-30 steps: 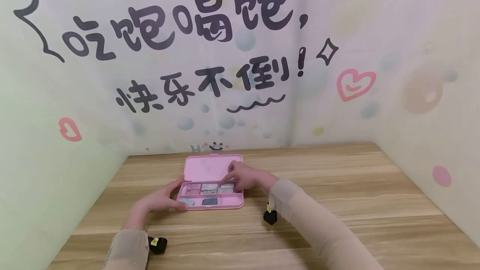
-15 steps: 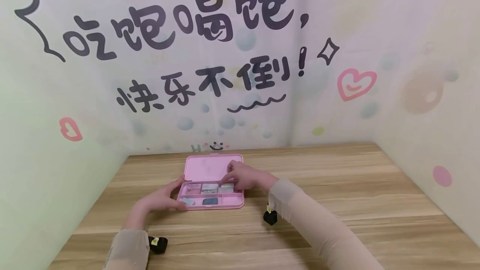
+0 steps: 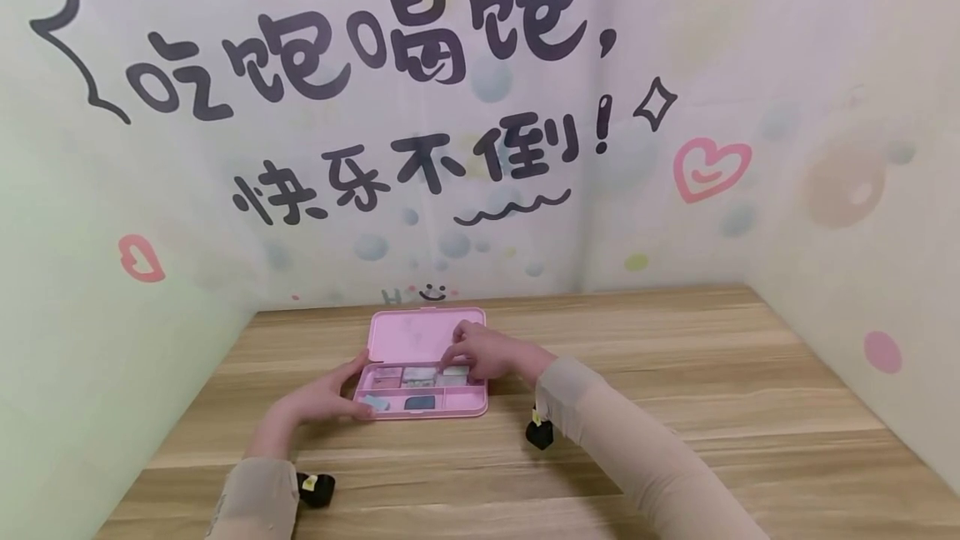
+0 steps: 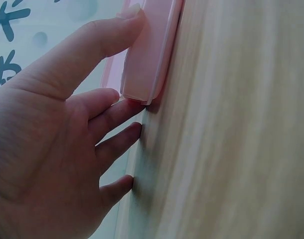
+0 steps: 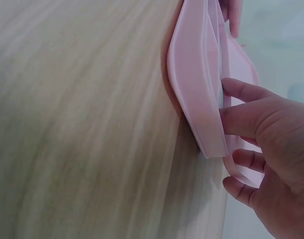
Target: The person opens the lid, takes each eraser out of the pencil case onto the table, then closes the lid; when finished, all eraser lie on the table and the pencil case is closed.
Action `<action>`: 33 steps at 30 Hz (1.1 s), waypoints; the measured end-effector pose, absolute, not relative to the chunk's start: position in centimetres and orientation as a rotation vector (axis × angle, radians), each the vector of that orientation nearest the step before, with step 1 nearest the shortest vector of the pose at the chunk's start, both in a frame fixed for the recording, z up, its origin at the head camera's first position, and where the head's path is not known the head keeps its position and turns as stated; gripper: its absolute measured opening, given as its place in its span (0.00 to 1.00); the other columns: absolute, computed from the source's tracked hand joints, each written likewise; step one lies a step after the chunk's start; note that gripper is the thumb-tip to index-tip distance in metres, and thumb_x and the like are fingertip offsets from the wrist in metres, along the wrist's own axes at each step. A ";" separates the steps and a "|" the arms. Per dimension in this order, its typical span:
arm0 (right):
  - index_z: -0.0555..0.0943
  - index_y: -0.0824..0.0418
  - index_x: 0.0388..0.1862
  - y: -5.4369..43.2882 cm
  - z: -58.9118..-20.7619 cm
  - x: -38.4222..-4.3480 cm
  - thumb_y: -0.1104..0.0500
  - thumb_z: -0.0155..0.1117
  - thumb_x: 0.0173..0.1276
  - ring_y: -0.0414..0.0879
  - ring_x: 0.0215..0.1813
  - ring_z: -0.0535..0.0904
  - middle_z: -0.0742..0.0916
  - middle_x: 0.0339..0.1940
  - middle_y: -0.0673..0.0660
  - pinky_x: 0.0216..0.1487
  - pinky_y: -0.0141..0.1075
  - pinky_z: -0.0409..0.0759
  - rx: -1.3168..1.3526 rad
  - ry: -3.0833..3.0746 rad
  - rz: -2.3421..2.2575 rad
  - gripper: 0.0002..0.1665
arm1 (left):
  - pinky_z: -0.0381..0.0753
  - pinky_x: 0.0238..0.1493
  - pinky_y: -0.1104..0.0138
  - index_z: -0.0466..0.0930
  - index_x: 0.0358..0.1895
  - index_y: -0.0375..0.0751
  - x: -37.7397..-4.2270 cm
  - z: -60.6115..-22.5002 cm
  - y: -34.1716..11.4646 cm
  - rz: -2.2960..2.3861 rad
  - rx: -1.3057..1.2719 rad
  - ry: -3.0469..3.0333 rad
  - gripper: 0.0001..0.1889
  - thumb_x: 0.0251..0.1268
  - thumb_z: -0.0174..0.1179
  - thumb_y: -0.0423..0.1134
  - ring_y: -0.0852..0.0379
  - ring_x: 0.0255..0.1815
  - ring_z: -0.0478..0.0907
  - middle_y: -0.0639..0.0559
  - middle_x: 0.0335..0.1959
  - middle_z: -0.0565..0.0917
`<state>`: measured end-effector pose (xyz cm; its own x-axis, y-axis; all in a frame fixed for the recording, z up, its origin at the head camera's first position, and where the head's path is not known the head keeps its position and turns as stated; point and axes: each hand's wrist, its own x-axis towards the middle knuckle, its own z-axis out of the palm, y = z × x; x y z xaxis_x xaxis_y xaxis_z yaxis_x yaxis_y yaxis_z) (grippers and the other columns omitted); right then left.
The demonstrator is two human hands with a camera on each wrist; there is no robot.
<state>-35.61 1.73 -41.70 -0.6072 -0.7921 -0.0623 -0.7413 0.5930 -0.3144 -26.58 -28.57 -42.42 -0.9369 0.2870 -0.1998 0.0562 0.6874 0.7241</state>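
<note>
An open pink compartment case [image 3: 467, 399] lies on the table, its lid [image 3: 408, 336] tipped back toward the wall. Small flat pieces sit in its compartments: a dark blue-grey one [image 3: 420, 402], a pale blue one [image 3: 376, 402] and whitish ones [image 3: 420, 374] in the back row. My left hand [image 3: 318, 401] grips the case's left end, thumb at the front corner and index finger at the back. My right hand [image 3: 493, 353] reaches into the back right compartment with thumb and index finger. The case wall [image 5: 194, 74] hides those fingertips in the right wrist view, so I cannot tell what they hold.
The wood-grain table [image 3: 637, 357] ends at a printed wall [image 3: 525, 265] close behind the lid. Pale side walls stand at left and right. A small black device [image 3: 316, 490] is on the left wrist, another black device [image 3: 539, 432] on the right.
The right index finger has drawn in slightly over the back right compartment. My left hand and the case have stayed in place.
</note>
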 end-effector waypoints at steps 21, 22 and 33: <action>0.77 0.48 0.59 4.3 -38.4 -35.2 0.68 0.58 0.65 0.46 0.54 0.73 0.76 0.58 0.53 0.57 0.40 0.74 -1.158 2.581 -0.647 0.25 | 0.49 0.66 0.35 0.43 0.78 0.44 -26.5 -42.3 -28.4 1.087 0.270 2.604 0.59 0.48 0.74 0.52 0.31 0.74 0.46 0.33 0.77 0.47; 0.76 0.50 0.60 4.5 -38.2 -35.1 0.69 0.59 0.65 0.45 0.52 0.74 0.77 0.55 0.52 0.55 0.39 0.75 -1.150 2.564 -0.685 0.26 | 0.49 0.66 0.35 0.43 0.78 0.44 -26.5 -42.3 -28.4 1.086 0.272 2.604 0.59 0.48 0.74 0.52 0.31 0.73 0.46 0.33 0.77 0.47; 0.73 0.56 0.61 7.8 -37.8 -34.6 0.68 0.64 0.65 0.45 0.39 0.77 0.82 0.38 0.50 0.42 0.37 0.77 -1.131 2.518 -0.912 0.26 | 0.50 0.66 0.35 0.44 0.79 0.46 -26.5 -42.4 -28.6 1.069 0.279 2.620 0.59 0.47 0.74 0.52 0.30 0.73 0.46 0.33 0.76 0.48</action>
<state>-34.59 7.84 -37.85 -0.6741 -0.7376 0.0394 -0.5919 0.5075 -0.6262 -26.50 -28.63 -42.40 -0.9371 0.2874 -0.1980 0.0668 0.7045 0.7065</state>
